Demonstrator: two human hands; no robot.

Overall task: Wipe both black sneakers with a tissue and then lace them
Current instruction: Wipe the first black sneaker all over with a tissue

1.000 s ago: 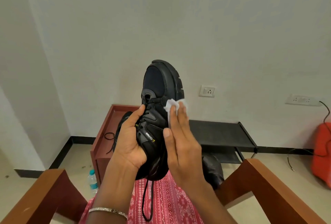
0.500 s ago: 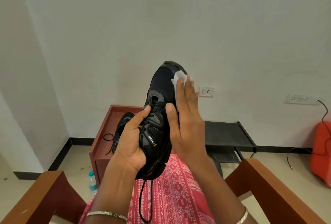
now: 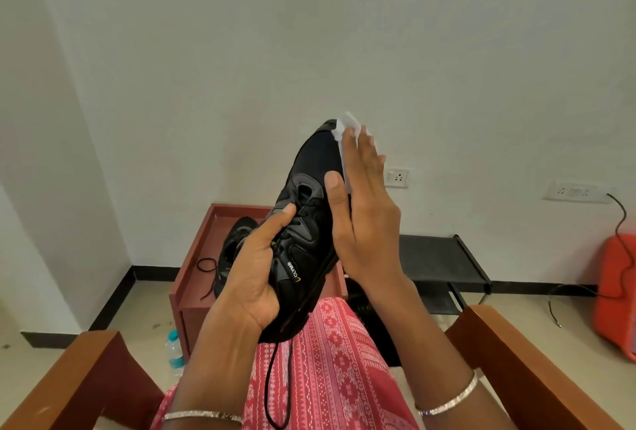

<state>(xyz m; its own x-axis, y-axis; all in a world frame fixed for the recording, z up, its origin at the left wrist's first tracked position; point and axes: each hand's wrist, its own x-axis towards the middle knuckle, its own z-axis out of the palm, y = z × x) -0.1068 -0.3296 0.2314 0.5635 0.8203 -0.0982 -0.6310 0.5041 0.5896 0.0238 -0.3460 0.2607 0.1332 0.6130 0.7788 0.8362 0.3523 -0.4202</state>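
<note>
— So, which step is this?

— Wiping, I think. The left hand [image 3: 254, 278] has its grip wrapped tight round the middle of a black sneaker [image 3: 309, 223], thumb on top by the laces. It holds the shoe up in the air, toe pointing away.

— And the other hand?

— The right hand [image 3: 364, 219] lies flat, fingers straight, not curled round anything. It presses a white tissue [image 3: 347, 125] on the sneaker's side, far up past the left grip, right at the toe tip.

— Where is the second shoe?

— The other sneaker [image 3: 237, 247] sits below and behind the left grip, on a red-brown worktop [image 3: 220, 226]. A loose black lace [image 3: 206, 264] lies just beside it.

— Is the held one laced?

— Partly, it looks like. One lace end [image 3: 270, 381] hangs down under the left grip, over the pink cloth [image 3: 330, 378] on the lap.

— What should come next?

— My guess: the tissue is at the very end of the toe, so the flat hand needs to slide back toward the grip, or go round to the far side. For that the left grip must turn the shoe. Then the other sneaker needs its wipe. Lacing comes last.
</note>
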